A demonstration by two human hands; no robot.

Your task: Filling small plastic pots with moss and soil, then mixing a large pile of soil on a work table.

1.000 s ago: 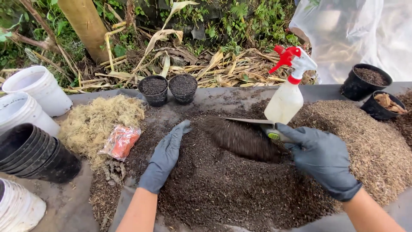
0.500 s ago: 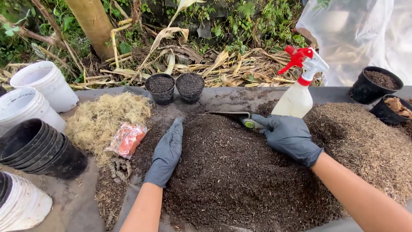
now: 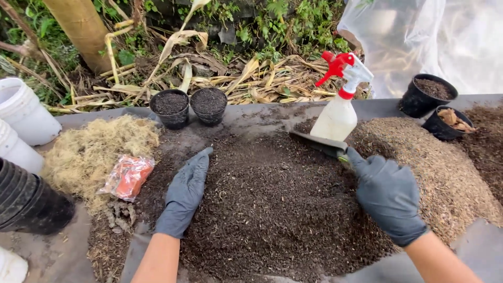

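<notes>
Mixing soil: the right hand (image 3: 389, 195) grips a trowel (image 3: 320, 143) on the dark soil heap's (image 3: 272, 204) far side; the left hand (image 3: 184, 193) lies flat, fingers spread, at the heap's left. Next, a scoop seems due.

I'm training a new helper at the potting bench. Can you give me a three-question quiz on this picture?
1. True or false: the left hand lies flat on the soil.
2. What does the right hand hold? A) spray bottle B) trowel C) bag
3. How many small filled pots stand side by side behind the soil?

Key: 1 true; 2 B; 3 two.
</notes>
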